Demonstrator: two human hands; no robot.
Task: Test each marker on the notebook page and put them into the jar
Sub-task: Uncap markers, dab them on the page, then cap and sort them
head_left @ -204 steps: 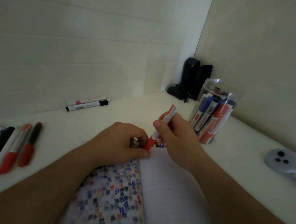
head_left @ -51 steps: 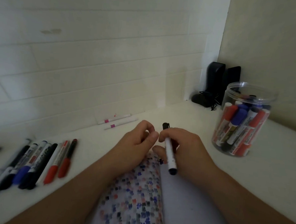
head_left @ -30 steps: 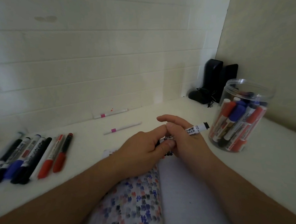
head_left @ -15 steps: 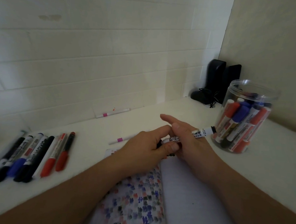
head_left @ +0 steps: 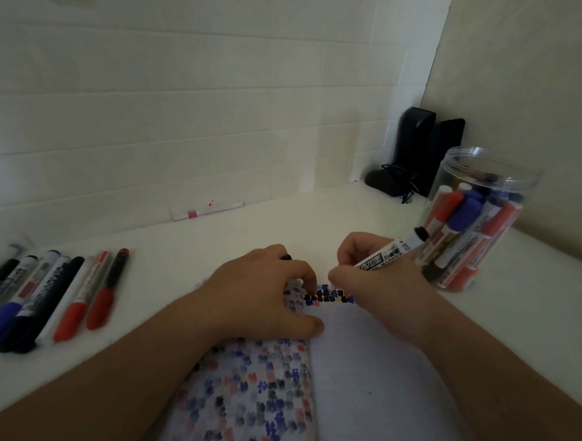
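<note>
- Right hand has its fingers curled round the black-and-white marker, tip end buried in the fist at the top edge of the notebook, back end tilted up and right, overlapping the jar in this view; whether it touches, I cannot tell.
- Left hand sits on the notebook's upper left, fingers curled, thumb flat along the page fold; a small dark piece peeks out above the knuckles, and what it is I cannot tell.
- Between the two hands, a row of black blots runs along the right page's top edge; the left page is covered in blue, red and black blots.
- Clear jar stands upright just right of the right hand, lid off, packed with red and blue markers.
- Row of markers lies far left, well apart from the notebook, with bare white table between.
- One thin white pen with a pink band lies near the back wall.
- Black boxes fill the far corner behind the jar.
</note>
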